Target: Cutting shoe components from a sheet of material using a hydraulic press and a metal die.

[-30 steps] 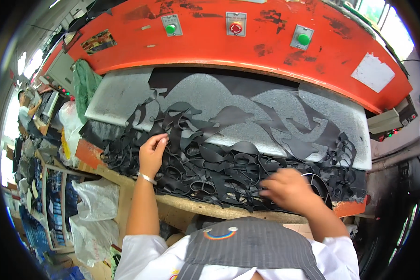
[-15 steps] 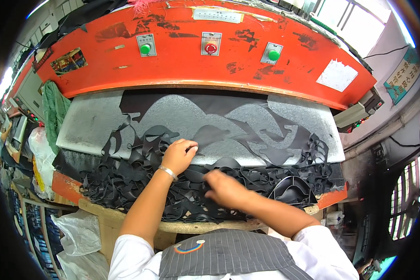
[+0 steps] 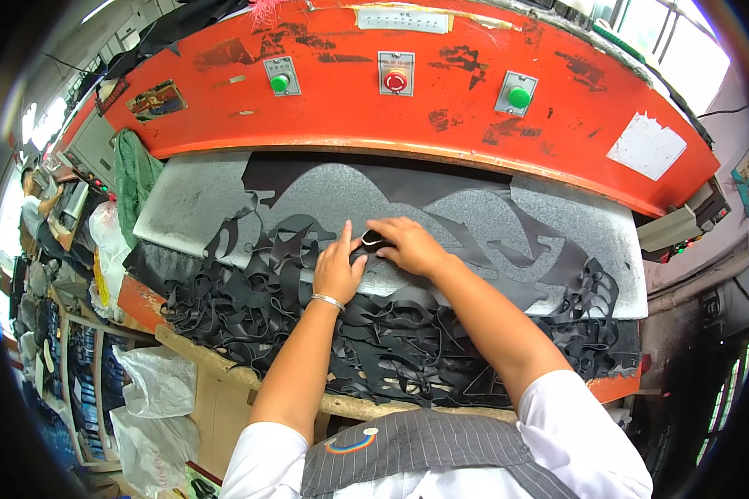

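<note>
Currently the small, dark, curved piece with a pale rim, material unclear, is over the speckled grey flat board, pinched by my right hand, the nearer. It lies just right of my left hand, whose fingers are parted; whether they grip anything I cannot tell. The piece's long axis seems left-to-right, its rounded end pointing left.

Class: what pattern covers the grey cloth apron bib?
The grey cloth apron bib is pale-pinstriped, with a small rainbow motif; best in the head view.
</note>
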Demonstrator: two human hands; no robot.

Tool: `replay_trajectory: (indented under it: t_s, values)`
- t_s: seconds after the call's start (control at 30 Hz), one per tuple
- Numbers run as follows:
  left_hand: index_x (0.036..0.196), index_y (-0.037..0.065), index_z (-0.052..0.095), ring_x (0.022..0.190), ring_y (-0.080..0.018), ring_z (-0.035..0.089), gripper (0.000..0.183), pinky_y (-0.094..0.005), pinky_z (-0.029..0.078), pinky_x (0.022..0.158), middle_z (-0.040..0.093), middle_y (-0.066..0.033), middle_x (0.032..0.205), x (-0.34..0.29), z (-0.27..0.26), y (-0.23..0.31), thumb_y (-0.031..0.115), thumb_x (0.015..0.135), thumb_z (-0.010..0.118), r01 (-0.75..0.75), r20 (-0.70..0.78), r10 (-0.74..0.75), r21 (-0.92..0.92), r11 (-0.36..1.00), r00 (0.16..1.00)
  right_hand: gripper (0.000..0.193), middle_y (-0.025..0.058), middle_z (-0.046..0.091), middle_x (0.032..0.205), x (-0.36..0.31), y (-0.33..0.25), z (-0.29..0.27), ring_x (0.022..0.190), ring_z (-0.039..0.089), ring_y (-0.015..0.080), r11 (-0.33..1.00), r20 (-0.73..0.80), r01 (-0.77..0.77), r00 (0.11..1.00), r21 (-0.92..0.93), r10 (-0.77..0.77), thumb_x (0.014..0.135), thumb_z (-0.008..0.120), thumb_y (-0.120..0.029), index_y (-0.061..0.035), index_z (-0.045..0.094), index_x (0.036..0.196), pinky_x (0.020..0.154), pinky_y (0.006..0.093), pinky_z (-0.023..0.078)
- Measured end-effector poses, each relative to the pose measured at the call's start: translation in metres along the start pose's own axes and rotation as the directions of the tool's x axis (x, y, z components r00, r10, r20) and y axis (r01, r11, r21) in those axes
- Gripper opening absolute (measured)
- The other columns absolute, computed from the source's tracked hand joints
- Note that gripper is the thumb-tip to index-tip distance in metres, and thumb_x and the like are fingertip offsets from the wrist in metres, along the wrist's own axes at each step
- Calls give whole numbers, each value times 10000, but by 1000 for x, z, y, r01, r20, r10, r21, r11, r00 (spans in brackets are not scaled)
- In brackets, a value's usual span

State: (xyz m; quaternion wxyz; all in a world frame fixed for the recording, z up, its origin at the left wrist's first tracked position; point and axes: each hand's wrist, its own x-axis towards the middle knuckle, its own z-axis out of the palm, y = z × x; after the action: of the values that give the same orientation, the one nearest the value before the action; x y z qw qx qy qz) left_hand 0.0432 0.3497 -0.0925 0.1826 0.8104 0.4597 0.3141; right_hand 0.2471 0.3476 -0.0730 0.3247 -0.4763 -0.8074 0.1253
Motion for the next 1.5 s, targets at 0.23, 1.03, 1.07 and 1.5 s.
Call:
replay_trajectory:
  t_s: [0.23,1.03,1.07,1.5]
  values:
    - [1487,27,288,1124,-275,567,756,-395,400,990,684,-38,1153,7,3,0,180,851,667,-22,-12,22,6,1000,1000,623,123,593,1278,-29,21,-22,1176,534,322,984,14,-178,984,-31,179,771,767,-257,-170,541,1345,1029,422,379]
    - [687,15,526,741,-360,549,313,-441,427,659,564,-159,738,91,-178,-18,187,949,543,-251,-564,360,264,931,743,175,12,558,730,-58,-72,-154,658,506,91,916,-872,-401,440,23,215,899,679,-152,-31,557,933,621,265,455]
    - [687,15,526,741,-360,549,313,-441,427,659,564,-159,738,82,-183,-15,187,949,543,-250,-563,358,263,932,745,180,16,552,723,-61,-81,-156,653,506,100,928,-862,-359,434,99,261,896,681,-154,-29,556,928,619,270,457]
    - [863,133,734,847,-273,644,221,-389,531,738,670,-56,846,-208,-105,69,322,872,621,-196,443,235,-132,972,865,519,159,641,978,-191,-242,-11,959,612,342,974,419,-207,879,-93,227,737,766,-391,1,651,1059,852,418,498]
